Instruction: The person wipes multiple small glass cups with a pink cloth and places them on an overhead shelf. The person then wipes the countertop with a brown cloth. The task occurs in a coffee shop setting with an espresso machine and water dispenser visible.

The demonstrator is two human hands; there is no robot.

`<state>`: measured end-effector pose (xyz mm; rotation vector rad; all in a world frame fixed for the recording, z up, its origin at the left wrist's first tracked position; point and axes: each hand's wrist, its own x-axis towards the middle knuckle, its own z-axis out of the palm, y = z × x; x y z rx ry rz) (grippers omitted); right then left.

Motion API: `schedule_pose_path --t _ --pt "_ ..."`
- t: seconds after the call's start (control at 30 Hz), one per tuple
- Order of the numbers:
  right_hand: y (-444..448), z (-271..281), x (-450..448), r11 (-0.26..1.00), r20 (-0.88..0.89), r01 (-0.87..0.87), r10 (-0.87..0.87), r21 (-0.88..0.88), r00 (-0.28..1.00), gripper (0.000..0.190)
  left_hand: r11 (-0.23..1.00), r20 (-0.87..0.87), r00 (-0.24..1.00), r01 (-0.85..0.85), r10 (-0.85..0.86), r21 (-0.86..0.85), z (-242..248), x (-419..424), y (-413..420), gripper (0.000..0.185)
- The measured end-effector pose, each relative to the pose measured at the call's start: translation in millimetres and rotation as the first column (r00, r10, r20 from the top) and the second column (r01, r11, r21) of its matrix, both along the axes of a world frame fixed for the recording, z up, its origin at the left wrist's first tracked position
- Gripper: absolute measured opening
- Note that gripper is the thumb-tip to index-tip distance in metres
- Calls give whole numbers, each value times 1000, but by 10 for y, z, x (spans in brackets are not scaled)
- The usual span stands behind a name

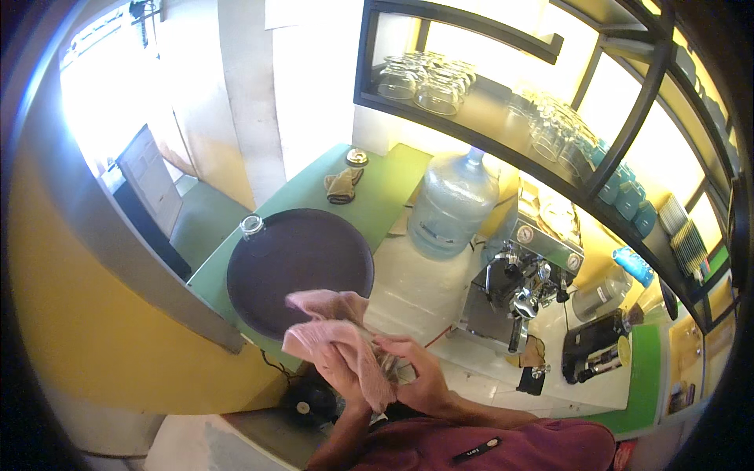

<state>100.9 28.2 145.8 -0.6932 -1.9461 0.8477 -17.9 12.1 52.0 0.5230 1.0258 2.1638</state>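
Observation:
A pink cloth is draped over my left hand, whose fingers are wrapped in it. My right hand grips a clear drinking glass from the right side. Most of the glass is hidden by the cloth and my fingers, and the cloth touches it. Both hands are held close together in front of my body, just beyond the near edge of a round dark serving tray. One clear glass stands on that tray's far left rim.
The tray rests on a green counter, with a folded cloth and a call bell behind it. To the right are a large water bottle and an espresso machine. A dark shelf overhead holds glasses and teal cups.

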Motion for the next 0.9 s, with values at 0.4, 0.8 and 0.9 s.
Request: schedule_pose_path --t 0.4,0.8,0.9 --pt "582 420 542 966 417 256 -222 -25 881 28 826 -193 804 548 -563 -128 106 341 320 46" --pt "974 170 430 945 415 253 -150 -206 897 32 926 -263 914 227 -310 -303 53 556 350 39" --pt "850 285 441 977 516 193 -211 88 830 35 821 204 842 536 -500 -198 88 467 408 37"
